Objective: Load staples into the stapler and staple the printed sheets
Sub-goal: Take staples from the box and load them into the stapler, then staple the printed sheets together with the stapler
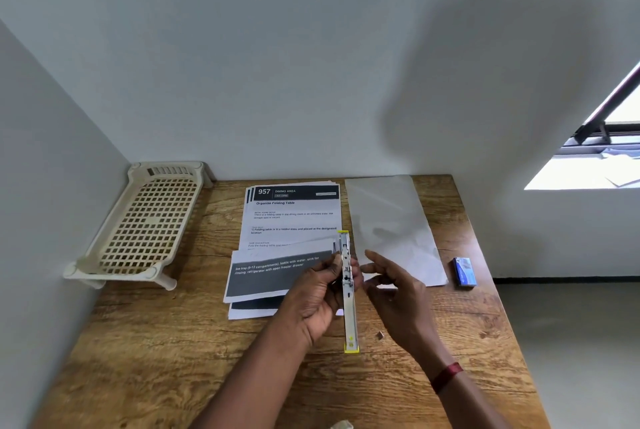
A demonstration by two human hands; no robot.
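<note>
Wooden surface [173,342] carries the printed sheets [294,217] at its far middle, a few slid loose at the stack's near edge. Over their near right corner the left hand [317,297] grips the stapler [349,317], swung fully open into one long metal strip with yellow ends, running near to far. The right hand [398,293] hovers just right of it, fingers loosely spread, holding nothing. A small staple piece [380,334] lies near the stapler's near end. A blue staple box [464,272] sits at the right, beside a pale blank sheet [391,217]; a cream plastic rack [149,220] stands left
</note>
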